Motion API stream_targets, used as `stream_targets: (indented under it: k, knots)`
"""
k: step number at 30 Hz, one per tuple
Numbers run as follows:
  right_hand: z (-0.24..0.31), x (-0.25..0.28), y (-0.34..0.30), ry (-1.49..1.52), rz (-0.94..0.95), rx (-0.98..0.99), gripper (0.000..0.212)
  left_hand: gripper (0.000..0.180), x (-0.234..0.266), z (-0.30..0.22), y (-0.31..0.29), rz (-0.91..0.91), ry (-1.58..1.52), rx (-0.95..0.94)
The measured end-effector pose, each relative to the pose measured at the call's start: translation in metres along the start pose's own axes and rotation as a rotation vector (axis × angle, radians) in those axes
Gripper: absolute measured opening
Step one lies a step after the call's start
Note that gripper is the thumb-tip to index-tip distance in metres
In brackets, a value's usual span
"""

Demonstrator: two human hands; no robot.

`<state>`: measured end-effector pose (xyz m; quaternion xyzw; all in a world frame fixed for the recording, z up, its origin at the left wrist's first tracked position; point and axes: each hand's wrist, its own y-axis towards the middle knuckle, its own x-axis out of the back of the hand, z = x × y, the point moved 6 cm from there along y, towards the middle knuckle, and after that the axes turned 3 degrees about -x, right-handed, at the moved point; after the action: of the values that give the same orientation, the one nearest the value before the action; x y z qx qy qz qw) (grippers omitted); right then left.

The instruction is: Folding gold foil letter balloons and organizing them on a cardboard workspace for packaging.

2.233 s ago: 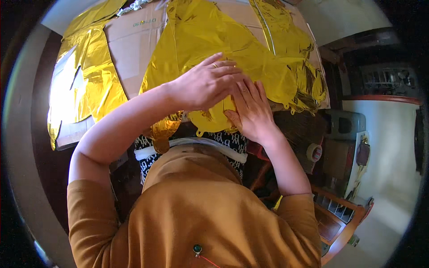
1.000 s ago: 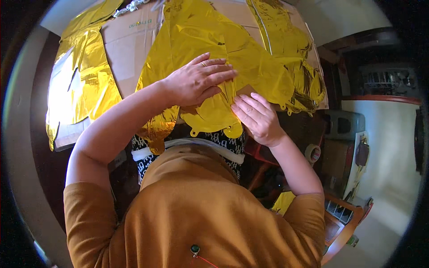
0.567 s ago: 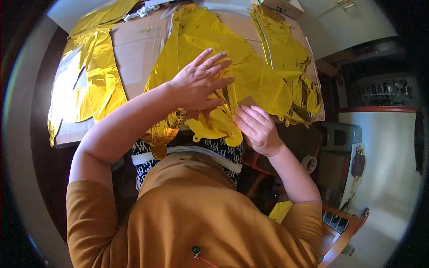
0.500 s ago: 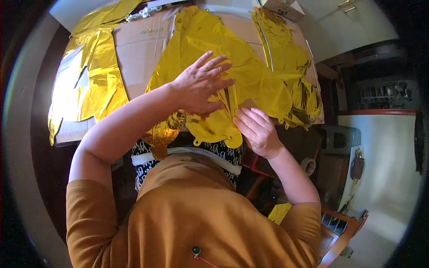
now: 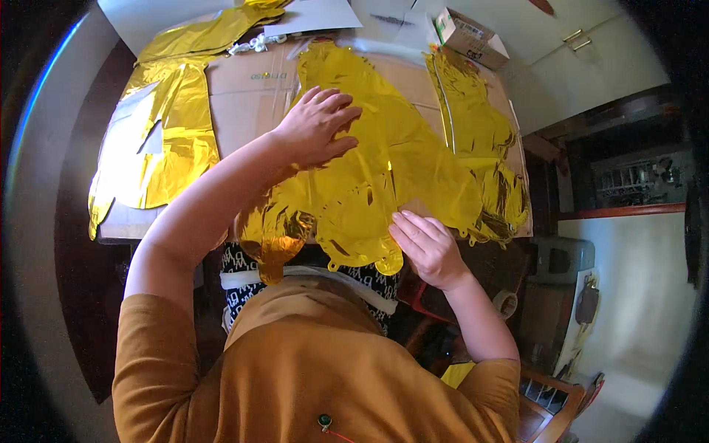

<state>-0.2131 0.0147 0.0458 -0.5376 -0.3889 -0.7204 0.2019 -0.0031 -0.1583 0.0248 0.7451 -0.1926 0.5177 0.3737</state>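
A large flat gold foil balloon (image 5: 373,159), uninflated and star-like in outline, lies over the near edge of a cardboard-covered table. My left hand (image 5: 317,125) rests on its upper left part, fingers slightly bent and apart. At the balloon's lower right edge is my right hand (image 5: 430,249), its fingers together on the foil and the thumb hidden beneath. A brown patch of cardboard (image 5: 418,207) shows beside those fingertips. Small tabs hang from the balloon's lower edge, and a crumpled orange-gold foil part (image 5: 275,244) droops off the table by my lap.
More flat gold foil (image 5: 181,144) covers the left side, and another crinkled foil piece (image 5: 476,111) lies at right. Behind are a white sheet (image 5: 314,16) and a small carton (image 5: 473,38). A tape roll (image 5: 505,303) sits low at right, near a wooden chair (image 5: 550,402).
My left hand has slid left and away from me across the foil. Folds between the hands have flattened out. The right hand stays at the edge, while the whole view has shifted.
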Motion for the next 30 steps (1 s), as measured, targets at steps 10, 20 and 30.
stream_targets:
  k: [10, 20, 30]
  knots:
    - [-0.004, 0.003, 0.001, -0.038, 0.035, 0.016, 0.028, 0.048, 0.015, 0.007, -0.005, -0.129, 0.089, 0.136]
    - [-0.008, 0.004, 0.003, -0.026, 0.026, -0.008, 0.026, 0.044, 0.035, 0.063, -0.021, -0.197, -0.054, 0.423]
    - [-0.005, 0.006, 0.000, 0.004, 0.001, -0.057, 0.027, 0.061, 0.023, 0.101, 0.007, -0.112, -0.194, 0.627]
